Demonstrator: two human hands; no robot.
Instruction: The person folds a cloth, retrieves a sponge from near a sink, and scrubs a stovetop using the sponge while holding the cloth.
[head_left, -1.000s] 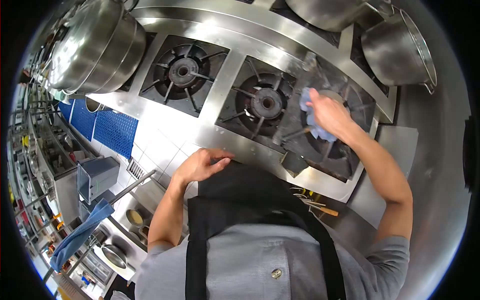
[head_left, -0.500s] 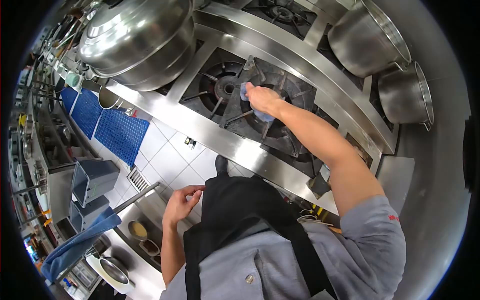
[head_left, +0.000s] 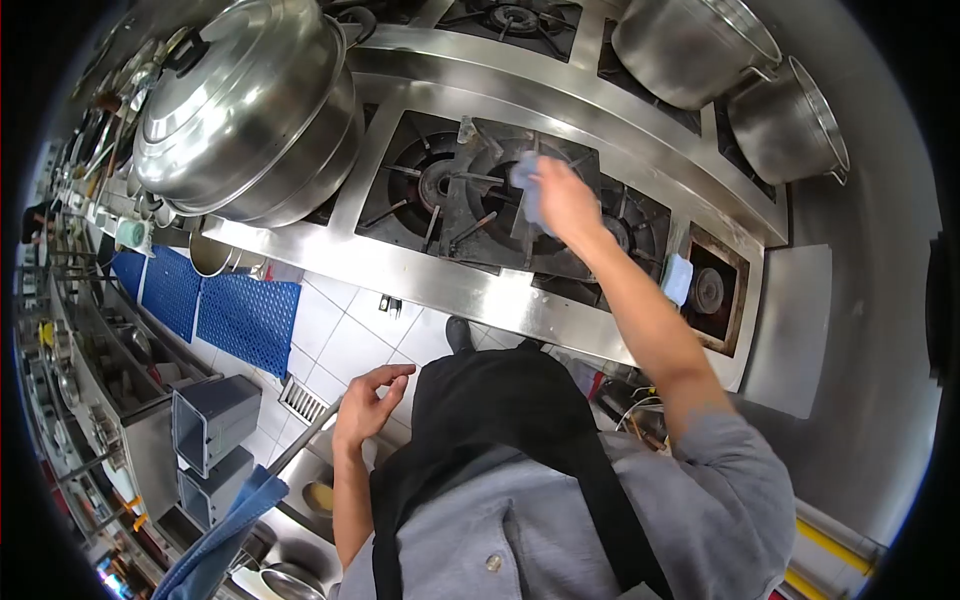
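My right hand (head_left: 568, 200) is closed around a bluish cloth (head_left: 529, 190) over the stove. Motion blurs both a little. Beneath them lies a dark pan-support grate (head_left: 478, 213), set across the front burners. To its left, part of a burner (head_left: 437, 184) shows. My left hand (head_left: 370, 405) hangs beside the black apron (head_left: 500, 410) with its thumb apart from the fingers and holds nothing. Near my right forearm, a light blue cloth or sponge (head_left: 677, 280) lies at the edge of a square opening with a round burner (head_left: 706, 291).
A large lidded steel pot (head_left: 250, 120) stands left on the stove. Two steel pots, one tall (head_left: 690, 50) and one smaller (head_left: 785, 125), stand at the back right. Blue mats (head_left: 247, 320) lie on the tiled floor. Grey bins (head_left: 212, 422) and a hanging blue towel (head_left: 225, 535) are at lower left.
My right hand has moved with the cloth across the grate. The view has shifted, bringing the right-hand burner opening more into sight. My left hand stays empty at my side.
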